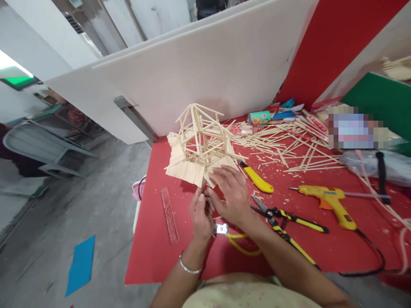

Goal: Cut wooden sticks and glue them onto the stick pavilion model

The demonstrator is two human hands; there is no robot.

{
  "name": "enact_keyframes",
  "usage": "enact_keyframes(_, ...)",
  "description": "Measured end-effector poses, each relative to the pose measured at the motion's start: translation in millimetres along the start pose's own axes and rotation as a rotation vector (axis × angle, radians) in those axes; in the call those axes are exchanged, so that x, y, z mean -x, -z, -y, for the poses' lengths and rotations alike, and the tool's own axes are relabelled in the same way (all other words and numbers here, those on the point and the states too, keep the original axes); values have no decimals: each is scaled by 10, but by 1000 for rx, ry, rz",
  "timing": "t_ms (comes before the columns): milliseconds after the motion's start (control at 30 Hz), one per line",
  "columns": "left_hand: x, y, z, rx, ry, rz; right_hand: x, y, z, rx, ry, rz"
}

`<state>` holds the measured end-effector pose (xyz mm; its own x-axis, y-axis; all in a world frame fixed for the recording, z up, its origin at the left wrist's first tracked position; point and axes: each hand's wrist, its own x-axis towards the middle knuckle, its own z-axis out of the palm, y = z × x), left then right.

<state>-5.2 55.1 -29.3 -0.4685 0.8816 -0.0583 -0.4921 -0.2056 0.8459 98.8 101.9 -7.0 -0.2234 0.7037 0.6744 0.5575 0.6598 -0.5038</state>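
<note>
A model built of thin wooden sticks point(199, 141) stands on the red table, with an open peaked frame on top and slatted panels around its lower part. My left hand point(202, 218) is closed in a pinch just below the model's front edge; what lies between its fingertips is too small to make out. Bent over the front right slatted panel, my right hand point(233, 199) grips its edge, thumb side close to the left fingers. Scissors with yellow handles point(244, 244) lie partly hidden under my right forearm.
Right of my hands lie a yellow utility knife point(258, 179), black-and-yellow shears point(289, 216) and a yellow glue gun point(334, 201) with its cord. Loose sticks point(289, 141) and a green can point(259, 117) sit behind. A clear ruler point(169, 216) is at left.
</note>
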Motion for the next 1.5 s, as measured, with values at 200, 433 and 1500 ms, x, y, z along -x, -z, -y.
enact_keyframes(200, -1, -12, -7, -11, -4, -1, 2, 14, 3, 12, -6, 16)
enact_keyframes(433, -5, -18, -4, 9, -2, 2, -14, 18, 22, 31, 6, 11)
enact_keyframes(1500, -5, 13, 19, 5, 13, 21, -7, 15, 16, 27, 4, 0)
